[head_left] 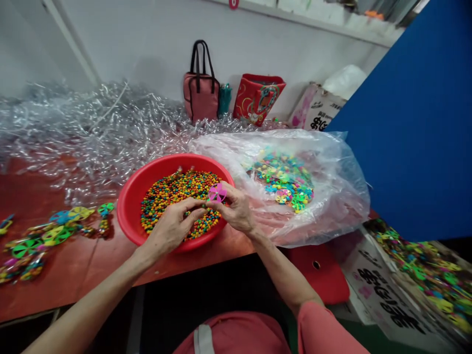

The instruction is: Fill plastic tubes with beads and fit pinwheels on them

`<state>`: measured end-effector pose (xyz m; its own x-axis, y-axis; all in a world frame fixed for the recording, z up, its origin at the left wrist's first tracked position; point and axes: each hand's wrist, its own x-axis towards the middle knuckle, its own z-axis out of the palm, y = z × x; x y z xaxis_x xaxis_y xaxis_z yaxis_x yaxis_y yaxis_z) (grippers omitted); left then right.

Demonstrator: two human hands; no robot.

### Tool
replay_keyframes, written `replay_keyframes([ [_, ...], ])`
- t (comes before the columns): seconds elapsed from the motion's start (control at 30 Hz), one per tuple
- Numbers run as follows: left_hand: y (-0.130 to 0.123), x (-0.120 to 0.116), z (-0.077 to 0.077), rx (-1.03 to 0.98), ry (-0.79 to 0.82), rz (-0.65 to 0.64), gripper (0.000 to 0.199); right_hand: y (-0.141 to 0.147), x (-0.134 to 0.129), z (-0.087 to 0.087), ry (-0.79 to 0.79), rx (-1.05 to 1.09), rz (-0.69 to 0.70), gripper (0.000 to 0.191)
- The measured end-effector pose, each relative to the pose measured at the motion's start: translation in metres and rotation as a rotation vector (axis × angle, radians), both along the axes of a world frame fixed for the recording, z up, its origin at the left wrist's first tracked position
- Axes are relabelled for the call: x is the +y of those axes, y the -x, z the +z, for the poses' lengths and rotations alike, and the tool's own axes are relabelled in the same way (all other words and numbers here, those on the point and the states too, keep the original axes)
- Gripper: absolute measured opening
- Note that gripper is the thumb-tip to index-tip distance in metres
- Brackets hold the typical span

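Above the near right part of a red basin (129,189), my two hands meet. The basin holds many small round multicoloured candies or beads (162,196). My right hand (236,209) pinches a small pink pinwheel-like fan piece (217,193), its spoked disc facing up. My left hand (175,221) has thumb and fingertips closed close to the fan piece; what lies between them is too small and hidden to make out. To the right, an open clear plastic bag (332,172) holds a heap of yellow, green, blue and pink fan pieces (283,182).
Clear plastic tubes (99,137) pile across the table's back left. Filled tubes with fan tops (55,236) lie at left. Behind stand a pink bag (202,96) and a red bag (258,98). A blue panel (401,137) rises right, above a carton (387,290) of colourful pieces.
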<state>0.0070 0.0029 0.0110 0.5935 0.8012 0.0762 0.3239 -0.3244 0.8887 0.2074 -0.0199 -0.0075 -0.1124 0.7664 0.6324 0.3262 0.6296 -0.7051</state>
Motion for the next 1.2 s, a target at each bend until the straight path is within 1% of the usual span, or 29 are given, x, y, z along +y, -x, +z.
replay_keyframes([
  [0.07, 0.004, -0.003, -0.001, 0.001, -0.066, 0.093, 0.037, -0.016, -0.001, -0.001, 0.069, -0.072, 0.078, 0.027],
  [0.1, 0.01, -0.006, 0.0, -0.005, -0.073, 0.14, 0.038, -0.03, 0.0, -0.002, 0.104, -0.129, 0.104, 0.027],
  [0.13, 0.018, -0.008, 0.001, -0.009, -0.071, 0.2, 0.039, -0.049, 0.002, -0.004, 0.136, -0.195, 0.106, 0.028],
  [0.17, 0.03, -0.011, 0.004, -0.011, -0.073, 0.275, 0.039, -0.072, 0.006, -0.007, 0.157, -0.245, 0.054, 0.028],
  [0.23, 0.061, -0.018, 0.011, 0.014, -0.108, 0.468, 0.037, -0.126, 0.014, -0.015, 0.169, -0.343, -0.189, 0.023],
  [0.3, 0.1, -0.023, 0.017, 0.096, -0.188, 0.682, 0.031, -0.179, 0.021, -0.029, 0.2, -0.504, -0.435, 0.023],
  [0.37, 0.139, -0.023, 0.019, 0.238, -0.265, 0.845, 0.027, -0.22, 0.026, -0.046, 0.279, -0.71, -0.593, 0.025],
  [0.4, 0.156, -0.022, 0.018, 0.322, -0.308, 0.891, 0.027, -0.235, 0.027, -0.056, 0.314, -0.8, -0.609, 0.023],
  [0.43, 0.17, -0.019, 0.018, 0.403, -0.367, 0.913, 0.029, -0.245, 0.029, -0.065, 0.346, -0.864, -0.593, 0.021],
  [0.5, 0.186, -0.011, 0.016, 0.533, -0.525, 0.88, 0.032, -0.257, 0.033, -0.079, 0.404, -0.874, -0.548, 0.016],
  [0.53, 0.187, -0.006, 0.016, 0.564, -0.607, 0.842, 0.033, -0.26, 0.035, -0.084, 0.421, -0.826, -0.519, 0.012],
  [0.57, 0.181, 0.001, 0.016, 0.564, -0.669, 0.797, 0.035, -0.262, 0.037, -0.087, 0.431, -0.765, -0.497, 0.011],
  [0.6, 0.171, 0.009, 0.015, 0.541, -0.697, 0.755, 0.037, -0.263, 0.039, -0.087, 0.434, -0.706, -0.48, 0.016],
  [0.63, 0.156, 0.019, 0.014, 0.513, -0.675, 0.689, 0.038, -0.262, 0.04, -0.086, 0.43, -0.666, -0.47, 0.023],
  [0.67, 0.138, 0.032, 0.012, 0.478, -0.608, 0.608, 0.039, -0.26, 0.04, -0.082, 0.428, -0.626, -0.467, 0.03],
  [0.73, 0.096, 0.062, 0.006, 0.466, -0.511, 0.45, 0.039, -0.252, 0.037, -0.072, 0.464, -0.484, -0.451, 0.041],
  [0.77, 0.075, 0.079, 0.001, 0.493, -0.503, 0.389, 0.039, -0.246, 0.035, -0.067, 0.501, -0.357, -0.427, 0.044],
  [0.83, 0.039, 0.112, -0.01, 0.603, -0.507, 0.347, 0.039, -0.229, 0.029, -0.055, 0.595, -0.033, -0.357, 0.05],
  [0.9, 0.014, 0.14, -0.021, 0.741, -0.476, 0.312, 0.037, -0.212, 0.024, -0.046, 0.677, 0.227, -0.291, 0.057],
  [0.97, 0.002, 0.161, -0.028, 0.833, -0.43, 0.281, 0.03, -0.196, 0.021, -0.039, 0.722, 0.399, -0.227, 0.059],
  [1.0, 0.0, 0.167, -0.03, 0.843, -0.408, 0.275, 0.024, -0.19, 0.019, -0.036, 0.728, 0.464, -0.194, 0.058],
  [1.07, 0.001, 0.17, -0.029, 0.765, -0.361, 0.286, 0.016, -0.179, 0.018, -0.029, 0.718, 0.565, -0.127, 0.054],
  [1.13, 0.006, 0.162, -0.023, 0.547, -0.258, 0.285, 0.016, -0.167, 0.019, -0.022, 0.695, 0.633, -0.073, 0.05],
  [1.2, 0.01, 0.143, -0.014, 0.233, -0.075, 0.232, 0.026, -0.15, 0.022, -0.013, 0.661, 0.664, -0.03, 0.047],
])
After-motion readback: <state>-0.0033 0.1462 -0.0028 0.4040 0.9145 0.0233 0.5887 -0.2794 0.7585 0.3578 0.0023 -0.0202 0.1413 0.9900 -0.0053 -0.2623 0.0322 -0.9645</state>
